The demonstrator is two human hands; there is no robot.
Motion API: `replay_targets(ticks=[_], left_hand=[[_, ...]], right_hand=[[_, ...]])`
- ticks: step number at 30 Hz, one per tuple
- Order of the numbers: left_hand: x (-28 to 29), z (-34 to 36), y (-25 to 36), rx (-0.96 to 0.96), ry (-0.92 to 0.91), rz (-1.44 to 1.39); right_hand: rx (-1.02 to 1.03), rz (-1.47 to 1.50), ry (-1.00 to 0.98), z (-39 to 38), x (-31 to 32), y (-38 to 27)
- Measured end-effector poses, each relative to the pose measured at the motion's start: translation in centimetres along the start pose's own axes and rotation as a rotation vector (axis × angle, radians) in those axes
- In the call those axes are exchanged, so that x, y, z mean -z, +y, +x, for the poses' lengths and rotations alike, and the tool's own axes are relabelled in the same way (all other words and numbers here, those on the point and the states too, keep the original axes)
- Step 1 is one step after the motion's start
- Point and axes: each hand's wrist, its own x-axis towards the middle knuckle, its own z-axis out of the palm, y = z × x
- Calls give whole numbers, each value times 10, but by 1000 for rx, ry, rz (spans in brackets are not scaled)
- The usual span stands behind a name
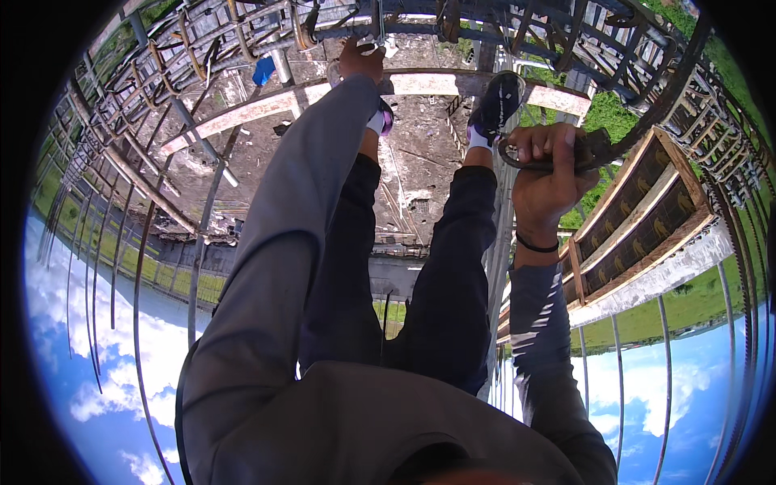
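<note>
My left hand [360, 60] reaches up to the tied rebar cage [449, 20] at the top, fingers bent at a thin pale piece too small to make out. At the right, my right hand [552, 166] grips a dark curved metal bar [598, 150] with a loop at its near end. My shoes [499, 101] are beside a long pale beam [424, 82], high above the littered concrete.
Bare rebar [194, 129] stands and crosses along the left. A wooden-framed formwork panel [630, 226] lies at the right beside more upright bars. Far below are a debris-strewn concrete slab [424, 182], a blue object [263, 70] and green grass [602, 121].
</note>
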Motion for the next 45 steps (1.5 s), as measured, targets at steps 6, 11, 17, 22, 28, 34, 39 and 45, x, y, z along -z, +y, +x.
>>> replay_targets(ticks=[6, 11, 17, 22, 28, 34, 39, 45], left_hand=[[6, 30, 18, 35, 34, 514], [11, 26, 25, 21, 2, 559], [3, 33, 16, 51, 44, 299], [-3, 40, -3, -24, 219, 525], [-2, 61, -19, -151, -34, 519], [14, 44, 2, -245, -22, 853], [35, 15, 27, -129, 36, 518], [53, 1, 33, -267, 138, 440]], right_hand=[[-152, -15, 79, -47, 30, 12], [-137, -132, 117, -50, 45, 3], [-178, -119, 120, -48, 51, -1], [-212, -113, 124, -52, 51, 6], [-198, -139, 127, -55, 52, 11], [-221, -158, 136, -55, 56, 8], [-195, -86, 183, -58, 57, 8], [-252, -174, 180, -65, 59, 9]])
